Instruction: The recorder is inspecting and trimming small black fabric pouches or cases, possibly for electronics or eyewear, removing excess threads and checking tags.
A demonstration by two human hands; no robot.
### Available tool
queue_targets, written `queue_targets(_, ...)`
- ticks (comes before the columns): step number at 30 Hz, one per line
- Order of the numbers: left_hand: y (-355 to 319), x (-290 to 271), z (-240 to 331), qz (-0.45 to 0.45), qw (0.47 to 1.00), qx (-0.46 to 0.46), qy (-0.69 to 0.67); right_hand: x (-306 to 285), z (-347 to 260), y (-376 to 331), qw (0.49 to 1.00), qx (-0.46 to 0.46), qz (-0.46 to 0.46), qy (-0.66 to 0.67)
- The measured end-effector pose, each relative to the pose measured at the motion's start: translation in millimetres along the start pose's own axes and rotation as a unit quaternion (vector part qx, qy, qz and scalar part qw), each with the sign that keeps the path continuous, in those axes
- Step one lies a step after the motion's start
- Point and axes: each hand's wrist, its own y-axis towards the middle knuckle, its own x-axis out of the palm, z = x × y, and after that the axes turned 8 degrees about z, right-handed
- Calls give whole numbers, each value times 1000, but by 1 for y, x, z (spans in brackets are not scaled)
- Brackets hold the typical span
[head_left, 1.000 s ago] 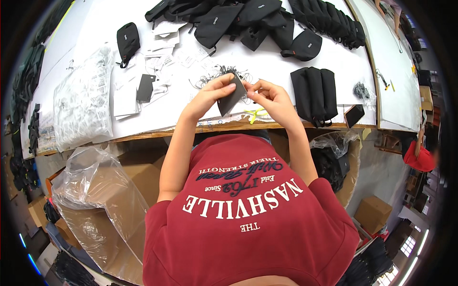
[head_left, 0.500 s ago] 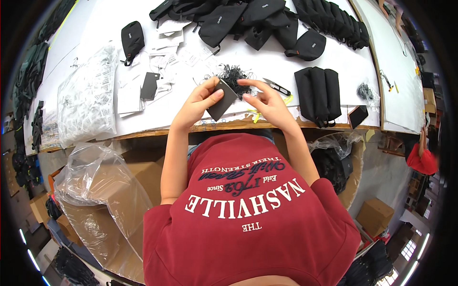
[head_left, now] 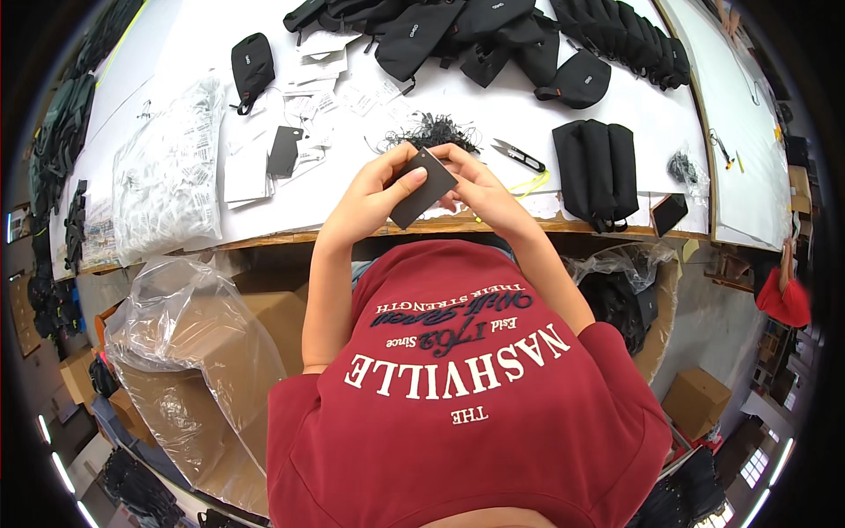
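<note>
My left hand (head_left: 368,195) pinches a black hang tag (head_left: 426,190) over the table's near edge, its thumb flat on the tag's face. The tag is tilted, with a small hole near its top corner. Against its right edge, my right hand (head_left: 482,190) is closed, its fingertips partly hidden behind the tag; whatever they grip is hidden. Just beyond both hands lies a tangled heap of thin black strings (head_left: 438,130). Right of it are black-handled thread snips (head_left: 521,156) and a yellow cord (head_left: 533,185). Another black tag (head_left: 283,151) rests on white cards to the left.
Black pouches (head_left: 422,40) are piled at the far side, with one pouch (head_left: 253,69) apart at left. Folded black pouches (head_left: 595,172) lie at right. A clear bag of white labels (head_left: 169,172) covers the table's left. Below stands a plastic-lined cardboard box (head_left: 189,352).
My right hand has come left and closed in against the tag, where it was apart with fingers spread. The tag has shifted slightly right. The whole view has moved a little.
</note>
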Motion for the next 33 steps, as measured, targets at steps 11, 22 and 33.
queue_targets(11,-5,2,-12,51,998,-2,49,-6,-5,-8,977,-28,63,-201)
queue_targets(22,-19,20,3,207,959,51,186,9,-28,-11,906,-188,198,-325)
queue_targets(33,-22,30,3,213,932,70,286,22,-15,-5,794,-337,200,-465)
